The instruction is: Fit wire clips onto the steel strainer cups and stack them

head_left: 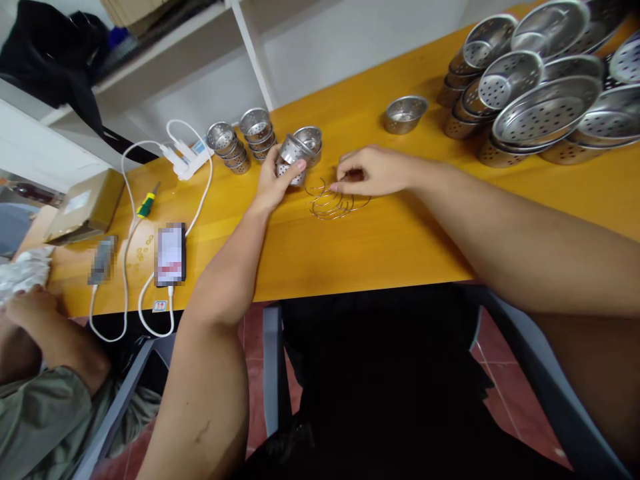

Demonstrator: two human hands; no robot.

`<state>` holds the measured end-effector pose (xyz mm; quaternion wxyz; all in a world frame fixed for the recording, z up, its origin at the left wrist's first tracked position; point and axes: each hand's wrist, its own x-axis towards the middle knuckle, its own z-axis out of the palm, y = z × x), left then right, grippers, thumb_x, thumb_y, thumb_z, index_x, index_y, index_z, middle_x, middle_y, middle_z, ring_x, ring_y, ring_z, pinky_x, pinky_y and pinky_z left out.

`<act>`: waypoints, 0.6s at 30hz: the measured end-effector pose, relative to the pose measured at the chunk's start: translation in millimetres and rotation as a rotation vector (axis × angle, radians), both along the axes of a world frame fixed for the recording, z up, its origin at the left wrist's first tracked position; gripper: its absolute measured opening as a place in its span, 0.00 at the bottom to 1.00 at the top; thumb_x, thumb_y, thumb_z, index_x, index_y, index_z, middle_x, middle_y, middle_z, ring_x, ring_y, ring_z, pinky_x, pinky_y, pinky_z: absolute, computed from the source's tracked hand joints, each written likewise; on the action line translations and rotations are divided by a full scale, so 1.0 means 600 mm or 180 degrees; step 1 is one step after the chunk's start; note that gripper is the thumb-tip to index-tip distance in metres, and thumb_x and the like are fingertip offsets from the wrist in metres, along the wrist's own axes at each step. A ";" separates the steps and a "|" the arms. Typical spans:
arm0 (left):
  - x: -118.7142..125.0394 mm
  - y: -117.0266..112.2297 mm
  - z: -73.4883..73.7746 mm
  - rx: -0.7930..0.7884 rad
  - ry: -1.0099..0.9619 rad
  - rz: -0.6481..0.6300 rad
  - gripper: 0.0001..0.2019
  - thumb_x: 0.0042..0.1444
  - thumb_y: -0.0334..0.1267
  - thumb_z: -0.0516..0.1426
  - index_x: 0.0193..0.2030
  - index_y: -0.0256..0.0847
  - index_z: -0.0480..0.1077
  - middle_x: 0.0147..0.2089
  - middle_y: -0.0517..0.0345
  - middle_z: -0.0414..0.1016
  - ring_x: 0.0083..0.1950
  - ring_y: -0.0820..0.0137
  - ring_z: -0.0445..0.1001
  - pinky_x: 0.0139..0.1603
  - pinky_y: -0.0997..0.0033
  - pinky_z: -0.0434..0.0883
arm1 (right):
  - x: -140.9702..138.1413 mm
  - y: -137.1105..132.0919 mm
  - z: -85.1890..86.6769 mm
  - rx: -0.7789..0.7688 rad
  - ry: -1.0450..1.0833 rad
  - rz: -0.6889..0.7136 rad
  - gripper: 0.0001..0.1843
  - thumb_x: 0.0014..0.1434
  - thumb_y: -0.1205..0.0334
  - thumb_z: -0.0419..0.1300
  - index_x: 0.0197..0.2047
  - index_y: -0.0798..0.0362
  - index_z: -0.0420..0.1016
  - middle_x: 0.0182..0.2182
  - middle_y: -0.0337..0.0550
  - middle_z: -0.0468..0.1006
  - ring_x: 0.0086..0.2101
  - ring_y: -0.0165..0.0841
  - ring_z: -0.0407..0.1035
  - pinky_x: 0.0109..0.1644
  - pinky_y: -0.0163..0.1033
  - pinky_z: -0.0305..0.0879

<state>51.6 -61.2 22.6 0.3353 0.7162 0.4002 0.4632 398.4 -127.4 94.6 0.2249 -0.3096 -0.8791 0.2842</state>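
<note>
On yellow table (400, 247), left hand (270, 187) grips a perforated cup (293, 160); right hand (375, 172), palm-down, pinches wire rings (333, 207).

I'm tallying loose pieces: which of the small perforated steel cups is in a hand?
The cup gripped by the left hand, tilted over beside the wire rings. The other small cups stand nested in stacks on the table behind it.

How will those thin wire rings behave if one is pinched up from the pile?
Probably springy and light: the wire rings look thin beside the right hand. They overlap in a tangle, so lifting one may drag neighbours along, and the left hand is busy holding a metal cup. Lying flat on the table, they would likely slide, not roll.
</note>
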 end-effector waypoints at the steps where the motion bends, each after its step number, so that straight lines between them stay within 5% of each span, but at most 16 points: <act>1: -0.002 0.001 0.000 0.0015 0.0000 0.0007 0.53 0.56 0.91 0.74 0.71 0.50 0.80 0.66 0.47 0.89 0.76 0.44 0.88 0.85 0.38 0.80 | -0.001 0.002 -0.007 0.0022 -0.0080 -0.0022 0.39 0.78 0.17 0.73 0.40 0.48 0.84 0.40 0.48 0.83 0.38 0.41 0.72 0.48 0.49 0.67; 4: 0.003 -0.007 0.006 0.0135 0.0116 -0.0126 0.53 0.55 0.90 0.76 0.70 0.50 0.78 0.67 0.46 0.88 0.79 0.42 0.87 0.87 0.36 0.79 | -0.012 0.005 -0.025 0.0052 0.0266 -0.0478 0.39 0.80 0.16 0.72 0.58 0.47 0.90 0.54 0.55 0.90 0.43 0.45 0.78 0.54 0.53 0.77; 8: 0.029 -0.031 0.017 0.0376 0.0392 -0.0425 0.55 0.55 0.88 0.78 0.73 0.50 0.77 0.71 0.46 0.87 0.83 0.41 0.85 0.89 0.35 0.78 | -0.040 0.000 -0.036 -0.0385 0.1286 -0.0648 0.63 0.69 0.02 0.74 0.82 0.45 0.81 0.79 0.60 0.86 0.56 0.53 0.84 0.66 0.63 0.86; 13: 0.054 -0.047 0.019 0.0496 0.0589 -0.0545 0.57 0.57 0.89 0.76 0.77 0.51 0.74 0.73 0.47 0.85 0.86 0.40 0.83 0.90 0.35 0.77 | -0.054 -0.001 -0.031 -0.0884 0.1619 -0.0347 0.63 0.60 0.04 0.84 0.79 0.41 0.85 0.80 0.54 0.86 0.66 0.56 0.83 0.78 0.64 0.84; 18: 0.044 -0.059 0.036 0.0296 0.0879 -0.0404 0.61 0.52 0.89 0.79 0.79 0.50 0.75 0.80 0.40 0.85 0.86 0.42 0.83 0.91 0.41 0.78 | -0.029 0.048 0.005 -0.0354 0.1726 -0.0867 0.58 0.61 0.07 0.86 0.70 0.47 0.88 0.74 0.57 0.90 0.65 0.53 0.82 0.74 0.55 0.80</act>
